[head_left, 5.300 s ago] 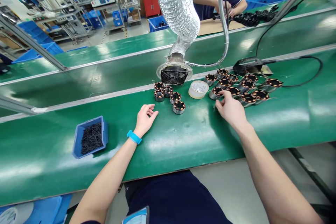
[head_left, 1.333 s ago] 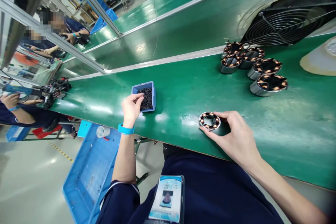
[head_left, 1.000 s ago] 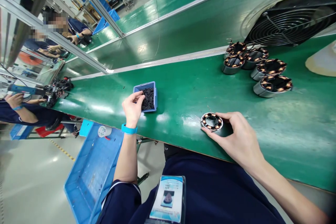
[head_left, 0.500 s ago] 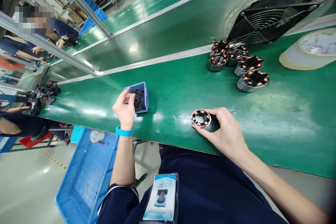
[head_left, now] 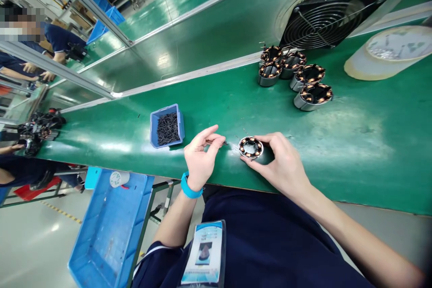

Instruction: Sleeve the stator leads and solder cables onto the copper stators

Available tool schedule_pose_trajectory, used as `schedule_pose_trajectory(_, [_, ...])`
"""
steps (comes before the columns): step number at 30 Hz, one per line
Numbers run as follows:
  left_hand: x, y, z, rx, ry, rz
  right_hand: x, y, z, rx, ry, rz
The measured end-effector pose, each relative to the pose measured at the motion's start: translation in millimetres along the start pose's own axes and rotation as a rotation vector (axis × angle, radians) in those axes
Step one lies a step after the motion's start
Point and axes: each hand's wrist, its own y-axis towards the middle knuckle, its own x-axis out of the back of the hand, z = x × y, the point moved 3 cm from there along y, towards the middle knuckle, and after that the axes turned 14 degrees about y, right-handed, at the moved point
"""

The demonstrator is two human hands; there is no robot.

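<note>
Head view: the copper-wound ring (head_left: 251,147) is on the person's right of the blue bin (head_left: 181,128) and a little nearer the body. The right hand (head_left: 286,164) grips its outer wall, forefinger on the far side and thumb on the near side; whether the ring rests fully on the bench (head_left: 216,103) cannot be told. The left hand (head_left: 200,157), just right of the bin and nearer the body, has thumb and forefinger pinched round a small dark piece (head_left: 226,143), mostly hidden by the fingers.

To do this well, I would hold the ring steady by its wall only, the right fingers clear of the thin wires (head_left: 237,136), and pinch the dark piece lightly near one end so its tip stays free and in sight.

The ring's wound face points up, with its bore axis close to upright. The loose wires leave the edge on the bin side, pointing away from the body. What shows of the dark piece points away from the bin, its long axis seemingly running from bin side to ring side.
</note>
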Motion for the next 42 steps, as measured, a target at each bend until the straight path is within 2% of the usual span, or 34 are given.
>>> schedule_pose_trajectory(5, [0,2,0,-0.019,0.012,-0.002,0,0,0,0.008,-0.004,-0.003])
schedule_pose_trajectory(13, [-11,-6,1,-0.002,0.04,0.049,1,0,0,0.002,0.0,-0.002])
schedule_pose_trajectory(22, [-20,-13,4,0.043,-0.096,0.039,0,-1,0,-0.013,0.005,-0.001])
schedule_pose_trajectory(32, [-5,-10,8,0.031,-0.059,0.005,0,0,0,-0.001,0.004,0.001])
schedule_pose_trajectory(37, [-3,6,-4,-0.047,-0.023,-0.081,0,0,0,-0.006,0.002,-0.006])
schedule_pose_trajectory(42, [-13,16,-12,-0.152,0.02,-0.045,0,0,0,-0.007,0.012,-0.01])
